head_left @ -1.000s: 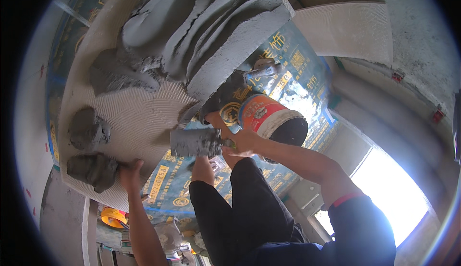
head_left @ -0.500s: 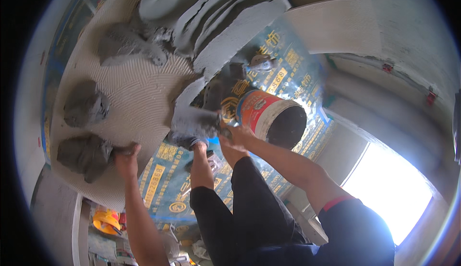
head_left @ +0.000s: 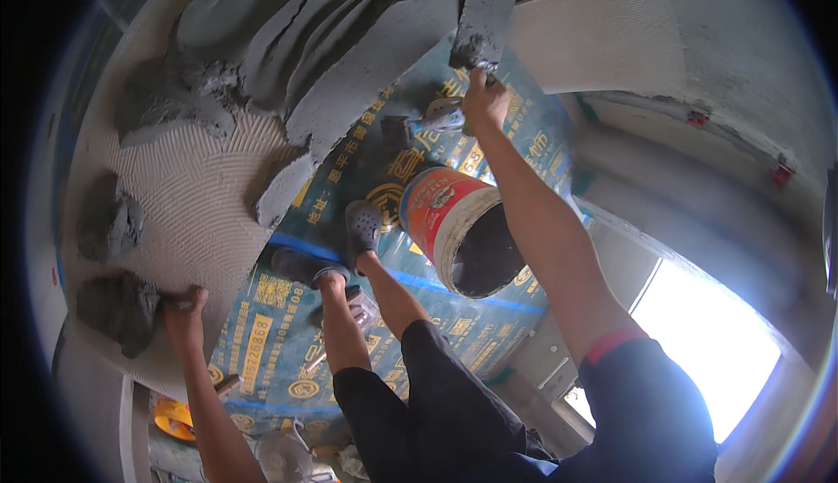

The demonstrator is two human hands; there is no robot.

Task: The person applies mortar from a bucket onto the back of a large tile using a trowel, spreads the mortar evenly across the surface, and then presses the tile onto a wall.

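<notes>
My right hand (head_left: 485,102) grips the handle of a flat steel trowel (head_left: 494,7) smeared with grey mortar, its blade at the top right edge of a large tile (head_left: 188,212). That tile's ridged back carries a thick, wavy mortar layer (head_left: 349,47) across the upper part and separate lumps (head_left: 105,221) down the left. My left hand (head_left: 183,317) holds the tile's lower edge, thumb visible, beside a dark mortar lump (head_left: 113,313); some of its fingers are hidden.
An orange bucket (head_left: 436,212) holding dark material stands by my feet in grey clogs (head_left: 363,226). Tools (head_left: 441,115) lie on the printed green floor covering (head_left: 279,335). Another ridged tile (head_left: 594,38) is at upper right, a yellow object (head_left: 175,417) at lower left, a bright window (head_left: 698,343) at right.
My right hand has swung up and away from my knees to the tile's top right with the trowel. My feet now show below it. My left hand stays at the tile's edge.
</notes>
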